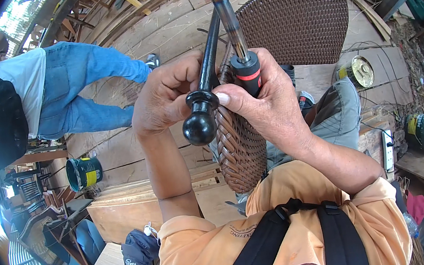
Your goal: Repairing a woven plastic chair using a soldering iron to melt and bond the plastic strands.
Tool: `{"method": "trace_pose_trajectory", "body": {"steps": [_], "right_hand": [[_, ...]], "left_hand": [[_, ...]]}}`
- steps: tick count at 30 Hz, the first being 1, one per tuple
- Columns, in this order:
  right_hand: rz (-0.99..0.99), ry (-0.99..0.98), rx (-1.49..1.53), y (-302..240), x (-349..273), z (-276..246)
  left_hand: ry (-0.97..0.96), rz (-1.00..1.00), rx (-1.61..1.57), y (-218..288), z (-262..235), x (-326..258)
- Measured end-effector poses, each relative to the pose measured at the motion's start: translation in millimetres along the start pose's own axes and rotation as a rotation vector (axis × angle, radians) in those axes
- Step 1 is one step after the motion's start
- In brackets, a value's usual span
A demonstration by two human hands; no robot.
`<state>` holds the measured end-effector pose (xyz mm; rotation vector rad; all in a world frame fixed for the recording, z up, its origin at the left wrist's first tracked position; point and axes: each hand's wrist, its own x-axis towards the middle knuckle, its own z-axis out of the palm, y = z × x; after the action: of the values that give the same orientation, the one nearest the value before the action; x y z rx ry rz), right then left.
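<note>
A black turned chair post [208, 61] ends in a ball knob [200, 127] pointing towards me. My left hand [169, 92] is closed around the post just beyond its collar. In my right hand [270, 96] is a soldering iron [233, 24] with a heat-tinted metal barrel and a black handle with a red band, its barrel pointing away from me. My right thumb presses near the post's collar. Brown woven wicker [238, 153] with a braided edge runs beneath both hands, and a wider wicker panel [296, 21] spreads beyond them. The iron's tip lies at the top edge of the view.
At left, a person in jeans [67, 92] stands on the plank floor [167, 24]. A green bucket [84, 173] is behind them. To the right are an open tin [362, 71], a power strip [388, 150] and another green bucket [422, 133]. A dark cap [140, 252] lies near my left elbow.
</note>
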<state>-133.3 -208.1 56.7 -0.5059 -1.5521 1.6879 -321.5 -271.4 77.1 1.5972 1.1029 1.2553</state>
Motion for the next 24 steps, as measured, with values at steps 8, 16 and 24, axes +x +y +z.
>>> {"method": "trace_pose_trajectory", "body": {"steps": [8, 16, 24], "right_hand": [[-0.011, -0.009, 0.047, 1.6, 0.5, 0.1], [-0.012, -0.007, 0.025, -1.3, 0.4, 1.2], [0.02, -0.052, 0.0, -2.3, 1.8, -1.6]], "left_hand": [[0.004, -0.033, -0.018, 2.7, 0.6, -0.5], [-0.003, -0.013, -0.017, 3.6, 0.4, -0.6], [-0.012, -0.028, 0.018, 1.9, -2.1, 0.5]]}}
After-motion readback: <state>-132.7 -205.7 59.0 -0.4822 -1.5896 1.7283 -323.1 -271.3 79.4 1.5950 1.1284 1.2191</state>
